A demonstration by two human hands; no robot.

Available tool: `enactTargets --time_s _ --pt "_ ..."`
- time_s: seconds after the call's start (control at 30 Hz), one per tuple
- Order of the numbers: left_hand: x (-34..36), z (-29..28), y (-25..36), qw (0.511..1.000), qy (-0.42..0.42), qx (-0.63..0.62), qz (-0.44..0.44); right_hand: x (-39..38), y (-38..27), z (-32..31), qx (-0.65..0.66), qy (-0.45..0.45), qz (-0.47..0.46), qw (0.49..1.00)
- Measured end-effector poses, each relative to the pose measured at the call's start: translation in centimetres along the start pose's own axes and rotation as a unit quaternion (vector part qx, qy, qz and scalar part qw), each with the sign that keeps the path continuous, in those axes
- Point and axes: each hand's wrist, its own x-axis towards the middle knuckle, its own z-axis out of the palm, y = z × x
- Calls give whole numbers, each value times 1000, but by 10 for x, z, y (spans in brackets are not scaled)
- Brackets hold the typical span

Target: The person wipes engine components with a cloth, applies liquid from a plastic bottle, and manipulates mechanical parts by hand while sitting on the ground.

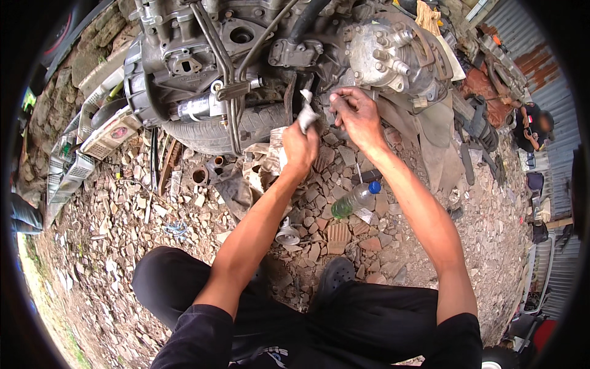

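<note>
My left hand [301,146] is closed around a small, crumpled white-and-silver thing [308,114], perhaps a squeezed tube or a twisted scrap, whose narrow end points up. Just to its right, my right hand [357,118] has its fingers bent and pressed together. Whatever may be between those fingertips is hidden. Both hands are in front of a large, greasy engine [184,74], below a round metal housing [381,58]. Neither hand visibly touches the engine.
The engine rests by a tyre [258,126]. On the rubble between my arms lies a clear plastic bottle [351,204] with a blue cap. Left are a metal part with round holes [200,175] and a cloth [236,190]. Another person [533,126] is at far right.
</note>
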Motion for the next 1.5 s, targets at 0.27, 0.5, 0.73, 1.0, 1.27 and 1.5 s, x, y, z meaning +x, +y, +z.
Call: enactTargets --time_s 0.27,0.5,0.73,1.0,1.27,1.5 --pt "46 -8 1 790 258 -399 -388 -2 28 -27 -200 112 -250 941" --pt "47 41 24 834 153 -488 -206 0 65 -45 -367 82 -340 862" --pt "78 89 -11 991 -75 -103 43 -9 95 -53 -530 12 -317 786" --pt "107 70 -19 862 -58 473 171 -2 94 -40 -537 19 -339 773" --pt "107 73 -4 832 -71 503 223 -5 101 -34 -539 17 -317 780" --pt "113 70 -9 879 -96 398 247 -4 104 -31 -557 31 -320 766"
